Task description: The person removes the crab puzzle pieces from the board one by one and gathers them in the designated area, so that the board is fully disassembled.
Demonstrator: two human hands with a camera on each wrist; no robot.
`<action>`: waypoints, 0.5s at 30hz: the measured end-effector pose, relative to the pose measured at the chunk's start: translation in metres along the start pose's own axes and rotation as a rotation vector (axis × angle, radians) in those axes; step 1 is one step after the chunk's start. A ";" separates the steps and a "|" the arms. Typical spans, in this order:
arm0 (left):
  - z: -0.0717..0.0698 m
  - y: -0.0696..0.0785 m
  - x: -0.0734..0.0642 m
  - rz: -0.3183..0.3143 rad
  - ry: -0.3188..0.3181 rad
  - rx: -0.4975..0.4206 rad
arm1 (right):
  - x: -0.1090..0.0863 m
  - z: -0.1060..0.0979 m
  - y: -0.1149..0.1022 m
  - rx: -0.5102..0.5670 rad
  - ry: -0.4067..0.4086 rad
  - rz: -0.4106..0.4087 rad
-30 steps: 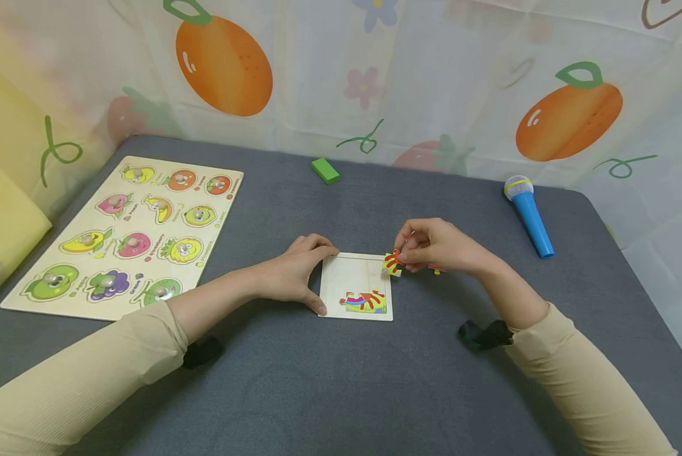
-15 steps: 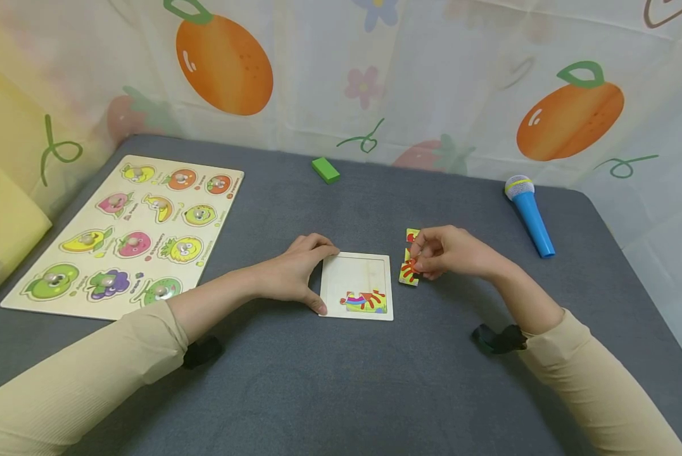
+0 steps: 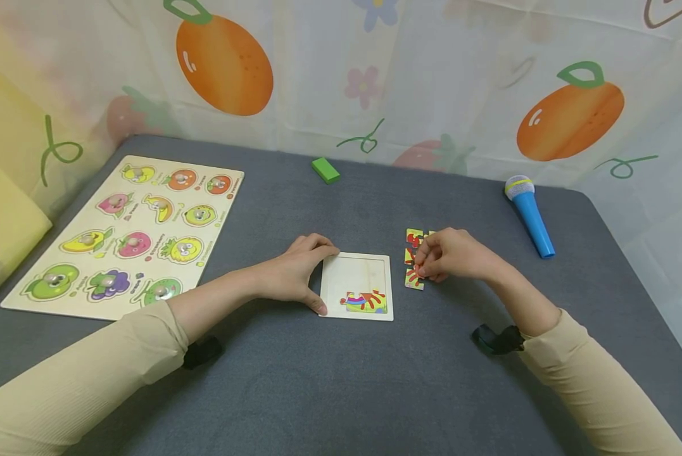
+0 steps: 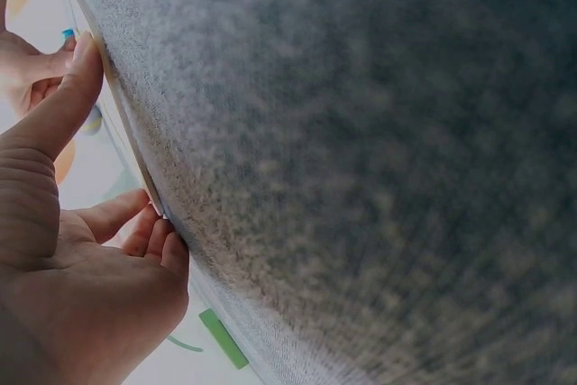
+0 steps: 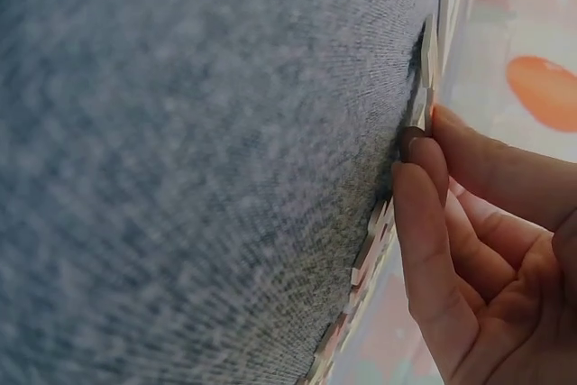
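Note:
My left hand (image 3: 295,272) holds a small square wooden puzzle tray (image 3: 349,269) by its left side, thumb at the near corner and fingers at the far one. Joined jigsaw pieces (image 3: 366,303) in red, yellow and purple lie in the tray's near right part. To the right of the tray, my right hand (image 3: 451,253) pinches a red and yellow jigsaw piece (image 3: 413,279) between thumb and fingers, close over the table. Just beyond it lie more loose pieces (image 3: 414,237), partly covered by the fingers. In the right wrist view the held piece (image 5: 429,56) shows edge-on.
A large fruit knob puzzle board (image 3: 121,247) lies at the left. At the back are a green block (image 3: 325,170) and, on the right, a blue toy microphone (image 3: 531,215). A fruit-print curtain (image 3: 318,76) hangs behind the grey table (image 3: 329,392).
My right hand has moved right, away from the tray's edge, carrying the piece down beside the other loose pieces, which now show more. The left hand and tray have stayed put.

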State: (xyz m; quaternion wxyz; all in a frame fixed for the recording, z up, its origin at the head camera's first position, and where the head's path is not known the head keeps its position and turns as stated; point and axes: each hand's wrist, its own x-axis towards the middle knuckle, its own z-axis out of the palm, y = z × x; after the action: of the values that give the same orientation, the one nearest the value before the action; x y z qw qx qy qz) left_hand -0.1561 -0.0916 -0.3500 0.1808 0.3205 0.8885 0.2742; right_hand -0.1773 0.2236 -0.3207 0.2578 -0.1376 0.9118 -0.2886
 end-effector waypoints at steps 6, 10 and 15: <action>0.000 0.000 0.000 -0.004 -0.001 -0.002 | 0.000 0.000 -0.003 -0.027 0.013 0.001; 0.000 0.000 0.000 -0.004 -0.002 0.000 | -0.001 0.001 -0.004 -0.044 0.018 -0.002; 0.000 0.001 -0.001 -0.009 -0.002 -0.005 | -0.001 0.002 -0.005 -0.068 0.022 -0.016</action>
State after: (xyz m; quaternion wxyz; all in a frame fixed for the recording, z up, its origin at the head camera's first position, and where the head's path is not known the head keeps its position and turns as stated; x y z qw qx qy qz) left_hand -0.1547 -0.0915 -0.3497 0.1840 0.3163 0.8890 0.2753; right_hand -0.1750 0.2191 -0.3182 0.2408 -0.1503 0.9227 -0.2610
